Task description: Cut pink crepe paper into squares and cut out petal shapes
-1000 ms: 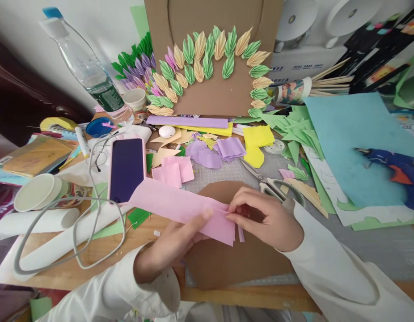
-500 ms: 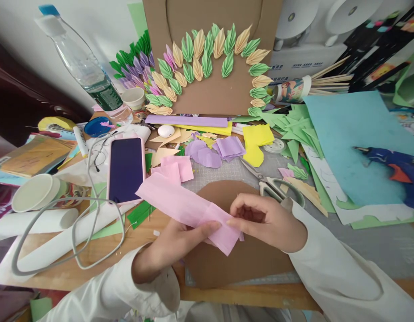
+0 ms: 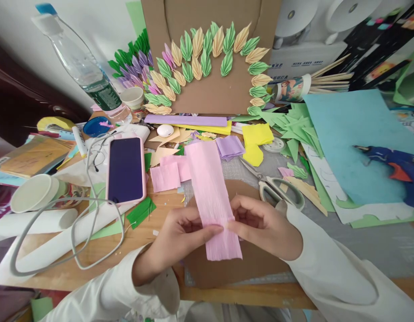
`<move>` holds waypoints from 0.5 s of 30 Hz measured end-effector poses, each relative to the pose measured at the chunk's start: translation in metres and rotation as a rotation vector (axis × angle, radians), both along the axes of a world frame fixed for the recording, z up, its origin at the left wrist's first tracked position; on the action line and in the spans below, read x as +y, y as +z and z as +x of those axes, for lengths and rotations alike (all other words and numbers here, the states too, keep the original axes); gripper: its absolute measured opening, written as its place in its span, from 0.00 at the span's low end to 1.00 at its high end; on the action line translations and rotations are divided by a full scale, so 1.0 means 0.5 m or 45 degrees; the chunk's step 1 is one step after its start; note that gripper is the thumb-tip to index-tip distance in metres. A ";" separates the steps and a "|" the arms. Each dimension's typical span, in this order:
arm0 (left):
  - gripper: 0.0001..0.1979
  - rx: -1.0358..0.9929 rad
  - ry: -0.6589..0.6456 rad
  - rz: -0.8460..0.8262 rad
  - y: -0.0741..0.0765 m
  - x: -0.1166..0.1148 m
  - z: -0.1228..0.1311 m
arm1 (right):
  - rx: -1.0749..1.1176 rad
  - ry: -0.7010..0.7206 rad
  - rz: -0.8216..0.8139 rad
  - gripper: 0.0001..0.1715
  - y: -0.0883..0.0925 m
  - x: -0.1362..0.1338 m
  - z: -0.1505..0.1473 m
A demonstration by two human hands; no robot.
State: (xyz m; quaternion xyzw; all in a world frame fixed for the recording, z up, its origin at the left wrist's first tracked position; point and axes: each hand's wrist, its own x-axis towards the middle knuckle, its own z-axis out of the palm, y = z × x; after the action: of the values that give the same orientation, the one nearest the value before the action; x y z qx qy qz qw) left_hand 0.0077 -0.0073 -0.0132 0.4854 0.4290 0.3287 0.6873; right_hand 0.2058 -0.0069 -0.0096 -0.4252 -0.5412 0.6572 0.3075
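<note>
A long strip of pink crepe paper is stretched between my hands, its far end pointing away from me. My left hand pinches the strip's left edge near the close end, thumb on top. On the opposite edge my right hand pinches it between thumb and curled fingers. Under both hands lies a brown cardboard piece. Pink paper squares rest to the left of the strip. Grey-handled scissors lie partly open just beyond my right hand.
A phone and a looped cable lie at left, near a paper cup. Folded paper leaves line a cardboard panel at the back. A glue gun rests on blue paper at right.
The pink strip has turned from slanting leftward to pointing nearly straight away from me. My thumbs have come closer together on it. More of the pink squares shows now.
</note>
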 end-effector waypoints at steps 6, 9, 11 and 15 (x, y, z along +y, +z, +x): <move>0.01 0.061 0.166 0.100 0.001 -0.001 -0.001 | 0.045 -0.114 0.035 0.11 -0.003 -0.006 -0.009; 0.01 0.072 0.223 0.093 0.002 0.003 -0.002 | 0.058 -0.202 0.024 0.15 -0.009 -0.014 -0.019; 0.03 0.140 0.140 0.111 0.003 0.004 -0.003 | 0.061 -0.263 0.036 0.16 -0.015 -0.018 -0.025; 0.11 0.325 -0.001 0.200 0.008 0.004 -0.005 | 0.100 -0.308 0.019 0.17 -0.023 -0.024 -0.031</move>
State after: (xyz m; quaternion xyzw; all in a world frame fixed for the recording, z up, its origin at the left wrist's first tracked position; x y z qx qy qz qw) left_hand 0.0050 -0.0053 -0.0090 0.5756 0.4859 0.2966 0.5871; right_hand 0.1905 -0.0187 -0.0209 -0.4589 -0.4784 0.6274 0.4086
